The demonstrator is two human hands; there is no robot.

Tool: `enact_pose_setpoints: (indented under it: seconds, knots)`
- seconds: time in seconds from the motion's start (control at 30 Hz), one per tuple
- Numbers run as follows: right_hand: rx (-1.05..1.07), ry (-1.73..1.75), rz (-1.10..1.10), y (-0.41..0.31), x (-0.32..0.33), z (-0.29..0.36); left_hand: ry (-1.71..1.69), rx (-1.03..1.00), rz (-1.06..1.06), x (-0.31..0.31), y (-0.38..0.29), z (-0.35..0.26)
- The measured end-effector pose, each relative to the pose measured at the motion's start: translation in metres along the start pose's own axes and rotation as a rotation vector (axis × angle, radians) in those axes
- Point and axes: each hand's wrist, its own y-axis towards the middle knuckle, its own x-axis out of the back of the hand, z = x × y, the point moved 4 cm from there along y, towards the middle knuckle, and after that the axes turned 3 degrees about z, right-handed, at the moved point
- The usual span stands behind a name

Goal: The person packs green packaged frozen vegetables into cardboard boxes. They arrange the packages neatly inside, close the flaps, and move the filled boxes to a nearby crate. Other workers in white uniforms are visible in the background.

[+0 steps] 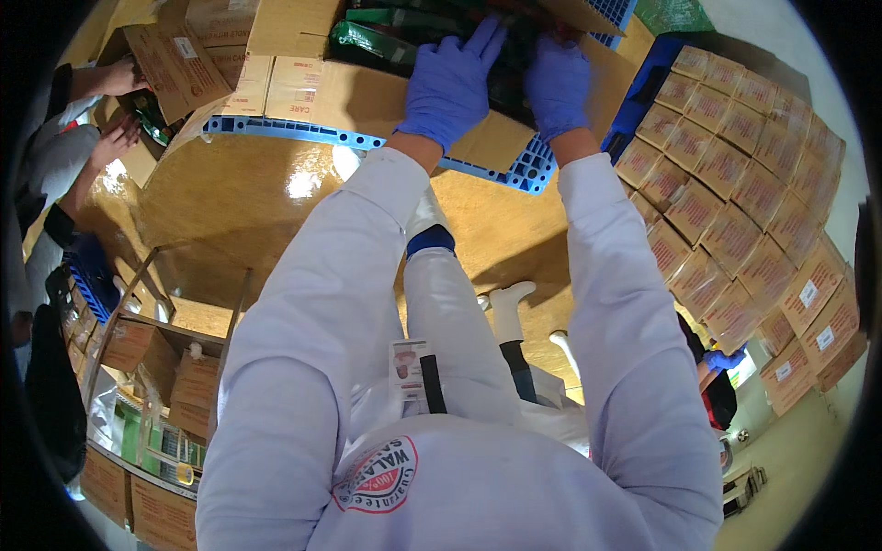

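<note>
An open cardboard box [372,89] stands before me at the top of the view, with green glossy packs [372,43] inside. My left hand [448,89], in a blue glove, lies over its near edge. Two of its fingers stretch across the dark contents and nothing shows in its grasp. Further right, my gloved right hand [559,86] reaches into the same box near its right wall. Its fingertips are hidden among the contents, so its grip cannot be made out. A flap of the box hangs beneath my wrists.
Blue plastic pallet [296,129] lies under the boxes. Stacked cartons [723,158] rise at right. At left, another person's hands [117,138] are at an open carton [176,72]. A metal-framed cart [158,324] holds cartons lower left. Another person's white boot [508,310] is on the floor.
</note>
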Motion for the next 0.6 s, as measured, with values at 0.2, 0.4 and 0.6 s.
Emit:
enact_pose_setpoints:
  seconds: [0.2,0.4,0.6]
  knots:
    - [0.245,0.049,-0.211,0.0,0.065,-0.004,0.034,0.06,0.058,0.004,-0.005,0.006]
    - [-0.049,-0.041,-0.147,0.055,0.105,-0.083,0.021,0.008,-0.05,-0.003,0.001,-0.001]
    - [-0.121,0.01,-0.043,0.071,0.087,-0.1,-0.035,0.009,-0.073,-0.008,-0.006,0.005]
